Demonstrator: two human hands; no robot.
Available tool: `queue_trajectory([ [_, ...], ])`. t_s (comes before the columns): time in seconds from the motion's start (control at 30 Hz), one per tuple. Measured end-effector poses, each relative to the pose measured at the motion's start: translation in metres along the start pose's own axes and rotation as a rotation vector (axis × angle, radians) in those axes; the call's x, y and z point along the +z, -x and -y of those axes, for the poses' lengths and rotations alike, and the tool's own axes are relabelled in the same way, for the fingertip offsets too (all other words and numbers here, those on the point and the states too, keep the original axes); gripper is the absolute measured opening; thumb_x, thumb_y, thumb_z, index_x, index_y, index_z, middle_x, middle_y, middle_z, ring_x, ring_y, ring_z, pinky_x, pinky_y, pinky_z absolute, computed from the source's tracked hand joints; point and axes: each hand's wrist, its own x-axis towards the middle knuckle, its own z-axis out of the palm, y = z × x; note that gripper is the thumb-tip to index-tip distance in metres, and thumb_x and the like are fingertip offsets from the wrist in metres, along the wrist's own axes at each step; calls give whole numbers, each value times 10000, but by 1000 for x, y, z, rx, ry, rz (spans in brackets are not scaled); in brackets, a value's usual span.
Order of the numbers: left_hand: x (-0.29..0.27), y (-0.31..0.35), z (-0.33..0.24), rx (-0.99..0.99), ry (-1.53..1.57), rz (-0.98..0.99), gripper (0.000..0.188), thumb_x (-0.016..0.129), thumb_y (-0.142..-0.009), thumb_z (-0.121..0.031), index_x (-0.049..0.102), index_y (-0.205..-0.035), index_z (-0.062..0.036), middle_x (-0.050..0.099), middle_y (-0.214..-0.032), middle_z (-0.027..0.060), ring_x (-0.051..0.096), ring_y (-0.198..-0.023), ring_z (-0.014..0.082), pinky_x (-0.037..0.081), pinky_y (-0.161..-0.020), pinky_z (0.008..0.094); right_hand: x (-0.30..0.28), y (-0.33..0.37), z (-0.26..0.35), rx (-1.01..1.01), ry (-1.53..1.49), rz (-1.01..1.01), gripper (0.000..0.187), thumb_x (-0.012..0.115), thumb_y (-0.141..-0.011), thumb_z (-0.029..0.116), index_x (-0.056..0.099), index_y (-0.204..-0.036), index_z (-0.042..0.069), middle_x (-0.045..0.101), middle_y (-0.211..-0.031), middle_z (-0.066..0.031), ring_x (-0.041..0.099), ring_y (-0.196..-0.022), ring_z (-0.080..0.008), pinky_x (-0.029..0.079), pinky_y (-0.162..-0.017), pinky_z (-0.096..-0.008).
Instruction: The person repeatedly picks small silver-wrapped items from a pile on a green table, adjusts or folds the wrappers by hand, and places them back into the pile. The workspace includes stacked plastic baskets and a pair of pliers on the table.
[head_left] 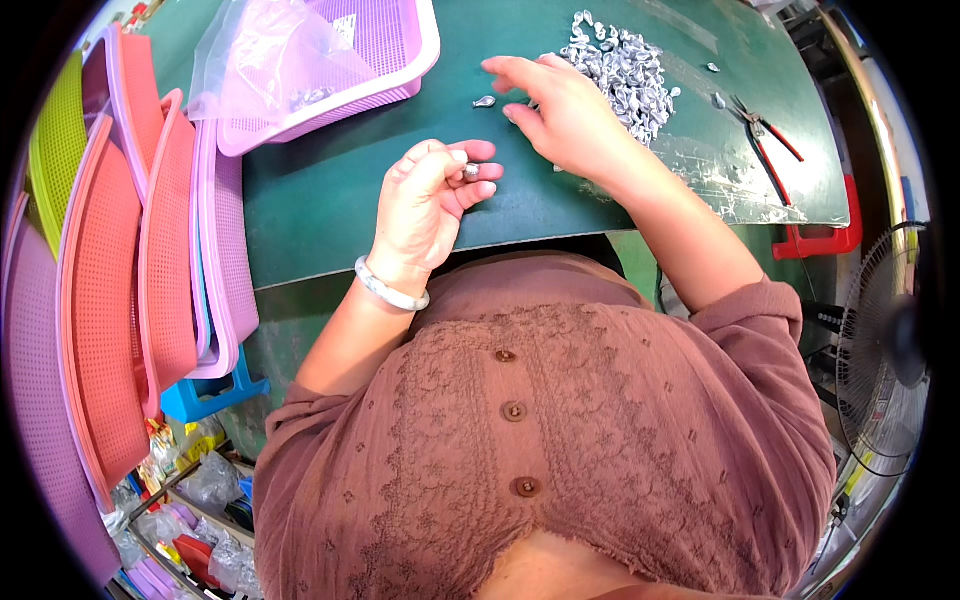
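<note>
Above the table's near edge, my left hand [425,200] is closed, pinching a small silver metal piece [471,172] between thumb and fingers. A pale bangle [390,286] circles that wrist. My right hand [570,110] is over the table with its fingers apart and nothing visible in them. Just left of its fingertips lies a single small silver piece [484,102], apart from the hand. Behind and right of this hand spreads a pile of similar grey-silver pieces [625,75], partly covered by the hand. Their exact kind is too small to tell.
A pink-purple basket [408,85] holding a clear plastic bag [262,50] stands at the far left of the green table [350,215]. Red-handled pliers [768,150] lie at the right. Stacked colored baskets [110,290] crowd the left side; a fan [885,340] stands at right.
</note>
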Motion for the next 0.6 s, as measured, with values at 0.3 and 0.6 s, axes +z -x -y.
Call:
queue_trajectory([
  [0.3, 3, 0, -5, -15, 26, -71, 82, 495, -825, -43, 505, -905, -31, 569, -811, 101, 552, -690, 171, 462, -573, 246, 15, -17, -10, -55, 95, 89, 355, 596, -722, 61, 551, -1074, 76, 631, -814, -51, 544, -827, -265, 448, -711, -366],
  [0.6, 3, 0, -3, -21, -99, -86, 111, 496, -851, -73, 514, -947, -21, 553, -792, 66, 505, -640, 118, 422, -551, 223, 15, -9, -1, -64, -48, 29, 350, 609, -700, 39, 561, -1046, 53, 624, -755, -59, 558, -768, -261, 451, -721, -359],
])
